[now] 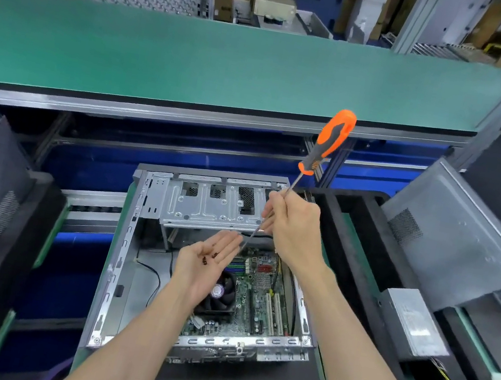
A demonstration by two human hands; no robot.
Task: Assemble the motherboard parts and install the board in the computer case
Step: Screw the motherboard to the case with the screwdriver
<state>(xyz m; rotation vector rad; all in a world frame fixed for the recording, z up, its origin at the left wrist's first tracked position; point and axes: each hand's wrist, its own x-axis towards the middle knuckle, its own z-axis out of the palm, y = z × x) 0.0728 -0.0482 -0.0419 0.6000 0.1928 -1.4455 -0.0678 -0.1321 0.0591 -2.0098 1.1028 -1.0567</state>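
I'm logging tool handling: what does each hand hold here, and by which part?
The right hand grips the screwdriver by its metal shaft, handle pointing up. The left hand lies palm up, with small dark screws resting in it.

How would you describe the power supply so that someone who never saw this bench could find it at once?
Start at the open case in the middle, with the motherboard inside, and look right, past the black foam divider. The power supply lies there: a small grey metal box with a white label on top and yellow wires at its near end. The grey panel behind it is larger, flat and tilted.
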